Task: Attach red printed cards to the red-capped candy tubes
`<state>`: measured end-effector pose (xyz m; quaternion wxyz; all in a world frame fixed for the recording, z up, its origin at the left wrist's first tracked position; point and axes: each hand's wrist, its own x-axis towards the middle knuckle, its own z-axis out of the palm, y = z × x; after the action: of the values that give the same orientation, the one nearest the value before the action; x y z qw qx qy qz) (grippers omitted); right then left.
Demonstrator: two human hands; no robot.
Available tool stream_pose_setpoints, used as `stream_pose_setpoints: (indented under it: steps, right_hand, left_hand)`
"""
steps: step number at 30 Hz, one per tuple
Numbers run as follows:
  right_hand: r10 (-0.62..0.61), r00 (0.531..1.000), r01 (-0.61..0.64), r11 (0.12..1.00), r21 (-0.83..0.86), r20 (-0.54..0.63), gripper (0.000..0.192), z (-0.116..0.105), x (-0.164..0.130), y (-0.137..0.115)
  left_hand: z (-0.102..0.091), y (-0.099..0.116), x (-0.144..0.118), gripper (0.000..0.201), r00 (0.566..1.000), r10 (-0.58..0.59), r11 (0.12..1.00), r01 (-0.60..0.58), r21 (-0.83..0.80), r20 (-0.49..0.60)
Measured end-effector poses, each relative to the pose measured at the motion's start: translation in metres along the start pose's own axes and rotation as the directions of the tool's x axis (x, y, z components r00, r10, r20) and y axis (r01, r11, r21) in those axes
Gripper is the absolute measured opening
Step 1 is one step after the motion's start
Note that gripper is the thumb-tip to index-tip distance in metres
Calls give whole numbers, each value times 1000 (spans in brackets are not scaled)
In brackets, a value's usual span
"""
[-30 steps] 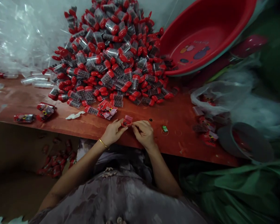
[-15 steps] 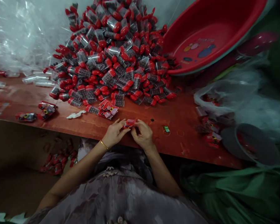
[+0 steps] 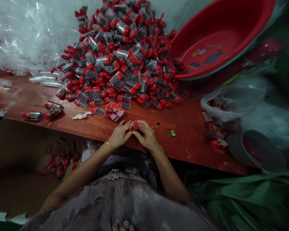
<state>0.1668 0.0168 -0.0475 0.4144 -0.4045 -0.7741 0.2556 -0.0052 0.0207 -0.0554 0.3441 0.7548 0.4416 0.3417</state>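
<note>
Left hand (image 3: 119, 134) and right hand (image 3: 146, 136), each grip pinched on one small red packet (image 3: 135, 125) above the bench (image 3: 190, 125) edge; its print is unreadable. Behind: heaped red-capped clear tubes (image 3: 120, 61) with dark contents; red basin (image 3: 219, 38) with cartoon figures.

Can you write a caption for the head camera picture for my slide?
Left hand and right hand pinch a small red packet before a pile of red-capped tubes.
</note>
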Motion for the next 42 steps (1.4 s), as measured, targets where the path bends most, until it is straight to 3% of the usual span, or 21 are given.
stream_pose_setpoints:
  steps: [3, 7, 13, 16, 20, 23, 27, 37, 40, 42]
  right_hand:
    - [-14, 1000, 13, 999, 51, 22, 18, 2, 1, 11]
    - [-18, 996, 19, 1000, -10, 88, 16, 4, -1, 23]
    - [27, 999, -31, 995, 90, 46, 28, 1, 2, 18]
    - [19, 999, -23, 992, 122, 38, 21, 2, 8, 16]
    - [-21, 999, 19, 998, 59, 36, 18, 4, 11, 18]
    - [-43, 998, 43, 999, -6, 50, 18, 4, 11, 19]
    - [-42, 997, 46, 997, -70, 57, 21, 3, 10, 19]
    - [19, 998, -2, 969, -246, 63, 33, 7, 7, 17]
    - [46, 997, -26, 958, -285, 62, 34, 9, 5, 14]
    - [67, 996, -46, 951, -306, 58, 31, 10, 3, 14]
  left_hand:
    - [3, -5, -3, 34, 999, 47, 992, -46, 116, -1]
    - [6, -7, -5, 30, 999, 43, 963, -44, 265, 8]
    - [4, -4, -5, 32, 998, 44, 951, -53, 304, 35]
    - [6, -7, -5, 32, 999, 50, 954, -50, 297, 8]
    - [7, -11, -7, 34, 996, 79, 963, -64, 263, -44]
    - [3, -8, -11, 40, 985, 104, 981, -79, 177, -140]
    - [-2, -4, -17, 33, 975, 97, 993, -81, 84, -200]
    - [7, -18, -23, 31, 976, 140, 900, -55, 431, -167]
    - [4, -12, -26, 29, 984, 110, 893, -36, 448, -139]
    - [2, -5, -25, 31, 978, 113, 917, -33, 397, -178]
